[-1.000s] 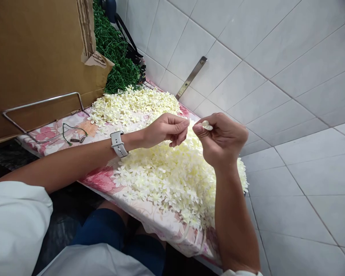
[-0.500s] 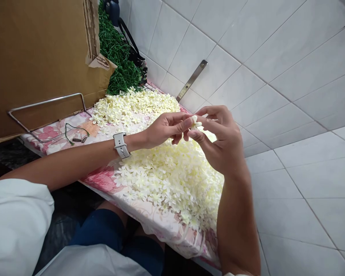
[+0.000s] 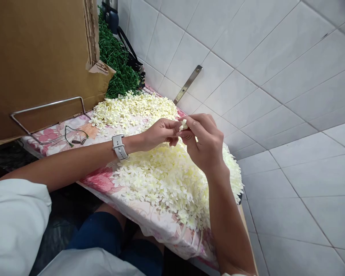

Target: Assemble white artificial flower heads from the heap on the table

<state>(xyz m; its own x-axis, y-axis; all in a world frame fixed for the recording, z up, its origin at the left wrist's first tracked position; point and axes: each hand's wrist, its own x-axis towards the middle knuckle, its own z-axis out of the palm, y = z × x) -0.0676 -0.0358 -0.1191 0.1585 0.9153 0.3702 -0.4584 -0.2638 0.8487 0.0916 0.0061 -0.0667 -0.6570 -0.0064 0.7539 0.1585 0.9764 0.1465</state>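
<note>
A small cream-white artificial flower (image 3: 183, 125) is pinched between my two hands above the table. My left hand (image 3: 161, 133), with a white watch (image 3: 120, 147) on its wrist, has its thumb and finger closed at the flower's left side. From the right, my right hand (image 3: 205, 140) grips the same flower with thumb and forefinger. Under both hands spreads a large heap of loose white flowers (image 3: 166, 180). Farther back lies a second, yellower pile of small flowers (image 3: 138, 105).
A flowered tablecloth (image 3: 149, 216) covers the table. At the left stands a cardboard box (image 3: 40, 50) beside a bent metal wire frame (image 3: 47, 104). A mass of green stems (image 3: 117, 65) sits at the back. A tiled wall (image 3: 247, 76) closes the right side.
My right hand has moved left and its fingers have drawn in around the flower. The flower has shifted slightly left and down with both hands.
</note>
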